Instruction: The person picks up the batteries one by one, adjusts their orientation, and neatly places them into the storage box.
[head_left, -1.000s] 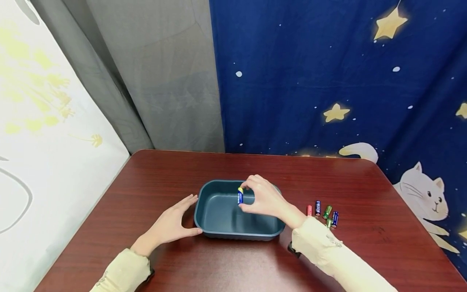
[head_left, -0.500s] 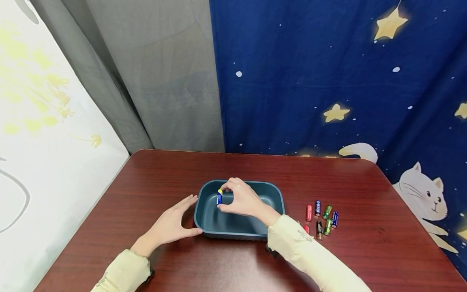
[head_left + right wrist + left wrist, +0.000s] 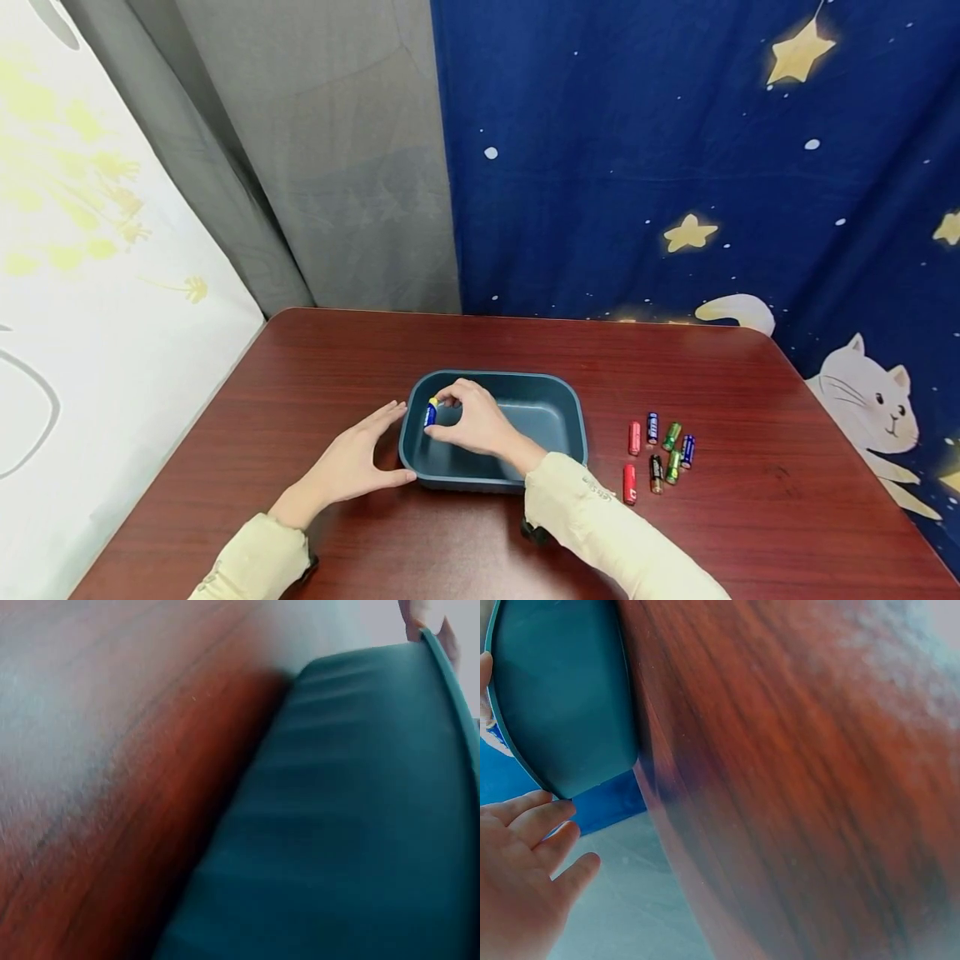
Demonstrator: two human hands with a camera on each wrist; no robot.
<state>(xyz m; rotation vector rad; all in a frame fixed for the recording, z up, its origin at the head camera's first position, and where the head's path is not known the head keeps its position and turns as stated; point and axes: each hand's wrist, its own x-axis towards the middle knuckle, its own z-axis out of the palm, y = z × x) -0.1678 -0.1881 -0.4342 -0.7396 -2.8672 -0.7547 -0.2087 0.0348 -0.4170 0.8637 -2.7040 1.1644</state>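
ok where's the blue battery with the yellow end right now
In the head view, the yellow-ended blue battery is pinched in the right hand, at the left end of the teal bin, near the left hand.

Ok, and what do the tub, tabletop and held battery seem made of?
Teal tub: probably satin plastic, given its rounded molded corners. Tabletop: glossy wood or laminate; dark grain and glare show. Blue battery in the right hand: likely metal, given its slim labeled cylinder; finish unclear.
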